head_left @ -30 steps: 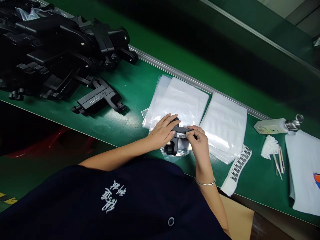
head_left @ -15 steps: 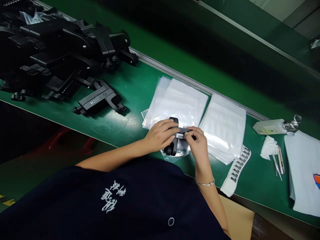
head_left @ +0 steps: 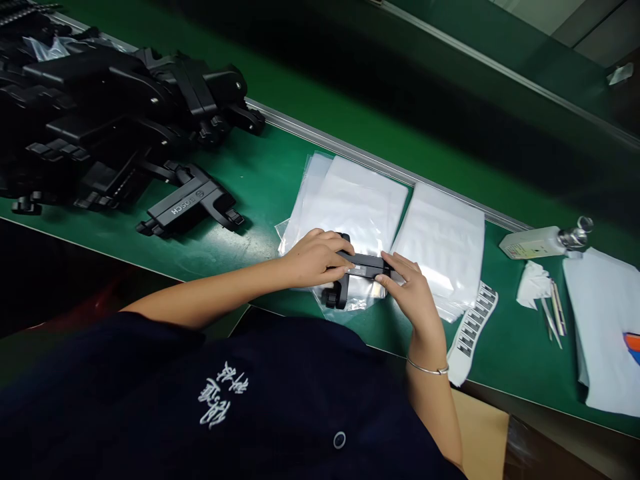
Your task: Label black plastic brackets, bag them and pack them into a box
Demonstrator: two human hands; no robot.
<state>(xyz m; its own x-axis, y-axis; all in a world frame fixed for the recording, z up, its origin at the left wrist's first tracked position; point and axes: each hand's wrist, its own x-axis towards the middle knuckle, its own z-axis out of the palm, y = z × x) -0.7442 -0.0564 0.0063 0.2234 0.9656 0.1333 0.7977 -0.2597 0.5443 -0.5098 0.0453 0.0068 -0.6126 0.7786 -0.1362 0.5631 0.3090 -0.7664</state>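
Note:
A black plastic holder lies across the clear plastic bags in front of me, with a small white label on its upper face. My left hand is closed over its left end, a fingertip resting by the label. At the other end, my right hand grips it between thumb and fingers. The holder's black side arm sticks out beneath my left hand. A similar black holder marked BOSCH rests on the green table to the left.
Many black holders are piled at far left. The stacked plastic bags lie beside a second stack. To the right are a label strip, a bottle, a crumpled white tissue, tweezers and white sheets.
My right hand has slid from the label to the holder's right end. My left fingers now reach the label's edge. The whole view has shifted slightly.

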